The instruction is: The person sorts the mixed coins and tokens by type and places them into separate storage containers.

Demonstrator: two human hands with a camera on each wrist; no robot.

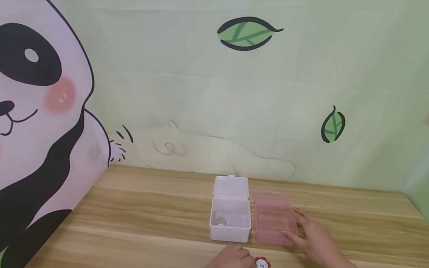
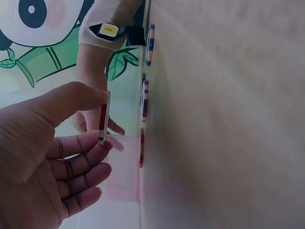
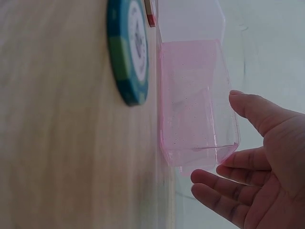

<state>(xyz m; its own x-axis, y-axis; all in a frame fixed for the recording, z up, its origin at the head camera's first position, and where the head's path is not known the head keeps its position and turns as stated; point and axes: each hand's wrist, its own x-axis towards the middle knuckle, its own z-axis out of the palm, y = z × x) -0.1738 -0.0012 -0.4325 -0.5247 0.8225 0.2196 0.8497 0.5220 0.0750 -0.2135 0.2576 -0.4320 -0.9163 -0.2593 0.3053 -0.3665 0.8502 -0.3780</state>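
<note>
Left hand [image 1: 225,265] pinches a red-edged chip [image 2: 104,117] above the bench [image 1: 144,213]'s near side; right hand [image 1: 320,241], fingers spread, flanks pink box [image 1: 270,238] toward far edge. Best, probably: light rim grip, box steadied.

And there's the thin chip [image 2: 104,119], its edge red and white, pinched nearly level above the counter [image 1: 144,213] by the left hand [image 1: 227,265]; across, the translucent pink box [image 1: 272,222] sits open, lid back, right hand [image 1: 316,238] at its side
</note>
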